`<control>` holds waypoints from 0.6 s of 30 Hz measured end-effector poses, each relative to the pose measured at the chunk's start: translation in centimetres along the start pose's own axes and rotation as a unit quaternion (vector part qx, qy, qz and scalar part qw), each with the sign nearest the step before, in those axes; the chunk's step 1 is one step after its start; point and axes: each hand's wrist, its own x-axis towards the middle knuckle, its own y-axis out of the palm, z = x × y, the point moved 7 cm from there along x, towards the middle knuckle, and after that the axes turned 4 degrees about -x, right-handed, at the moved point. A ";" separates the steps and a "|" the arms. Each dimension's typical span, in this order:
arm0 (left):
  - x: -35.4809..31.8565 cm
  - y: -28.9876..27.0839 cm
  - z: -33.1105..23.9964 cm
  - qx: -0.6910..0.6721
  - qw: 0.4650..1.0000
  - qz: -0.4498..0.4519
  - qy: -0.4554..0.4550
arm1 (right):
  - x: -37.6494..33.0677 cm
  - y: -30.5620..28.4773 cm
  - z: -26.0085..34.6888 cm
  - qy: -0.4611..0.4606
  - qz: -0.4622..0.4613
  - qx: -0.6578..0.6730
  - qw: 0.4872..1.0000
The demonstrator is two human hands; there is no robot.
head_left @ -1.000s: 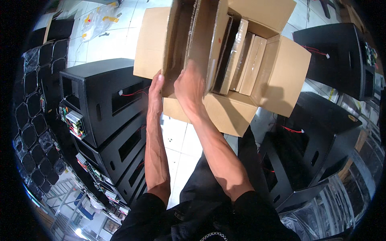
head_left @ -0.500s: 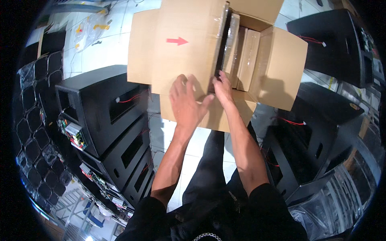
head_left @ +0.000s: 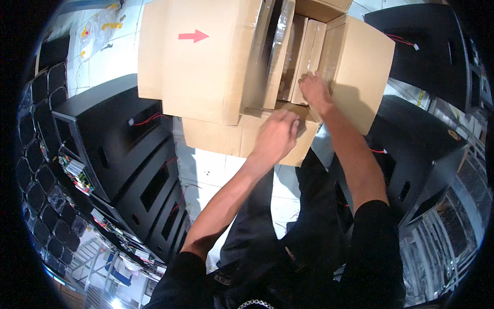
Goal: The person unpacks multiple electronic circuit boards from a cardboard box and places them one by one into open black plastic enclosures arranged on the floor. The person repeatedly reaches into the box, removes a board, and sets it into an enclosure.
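Note:
A large open cardboard box (head_left: 202,67) with a red arrow on its left flap is in front of me. Inside, several slim cardboard cartons (head_left: 312,56) stand on edge, some with shiny tape. Left of them a dark gap shows, its contents blurred. My right hand (head_left: 315,93) reaches into the box, fingers curled on the near end of the rightmost slim carton. My left hand (head_left: 279,135) is curled closed above the near flap (head_left: 216,138), beside the box's near edge; whatever its fingers hold, if anything, is hidden.
Stacked black cabinets (head_left: 118,129) with red wires and exposed circuit boards stand at left. More black cabinets (head_left: 422,46) stand at right. Clear plastic wrap (head_left: 98,38) lies on the white tiled floor (head_left: 203,170). A metal rack (head_left: 429,257) is at lower right.
My right hand has moved right, from the dark slot to the rightmost slim carton. The left hand has gone from spread over the left flap to curled near the box's edge.

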 end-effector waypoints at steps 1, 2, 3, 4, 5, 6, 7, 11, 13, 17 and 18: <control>1.4 3.8 1.8 0.028 0.999 0.026 -0.008 | 1.0 0.8 -0.5 -0.057 0.038 -0.072 0.995; 3.1 6.9 3.4 0.053 0.997 0.054 -0.016 | 2.0 1.7 -1.1 -0.071 0.084 -0.088 0.990; 4.9 9.8 4.7 0.115 0.982 0.139 -0.053 | 3.1 2.8 -1.5 -0.084 0.132 -0.104 0.982; 6.6 12.3 6.4 0.174 0.955 0.221 -0.089 | 4.2 4.0 -1.8 -0.097 0.178 -0.122 0.972; 8.2 14.2 7.6 0.195 0.954 0.219 -0.066 | 5.2 5.1 -2.0 -0.104 0.183 -0.131 0.969; 9.4 16.2 8.9 0.218 0.951 0.215 -0.045 | 6.1 6.1 -2.1 -0.112 0.185 -0.140 0.966; 10.7 17.9 10.3 0.242 0.947 0.211 -0.025 | 7.1 7.1 -2.3 -0.121 0.187 -0.148 0.964; 12.1 20.6 11.1 0.406 0.875 0.228 0.136 | 7.4 10.0 -4.3 -0.219 0.032 -0.171 0.960; 12.8 20.3 10.7 0.456 0.849 0.235 0.126 | 7.9 7.7 -3.1 -0.220 0.050 -0.150 0.963; 12.5 19.3 11.0 0.502 0.792 0.265 0.225 | 7.7 5.2 -3.3 -0.207 0.133 -0.157 0.956; 12.4 18.3 11.0 0.446 0.827 0.278 0.201 | 7.7 5.3 -3.9 -0.193 0.092 -0.137 0.967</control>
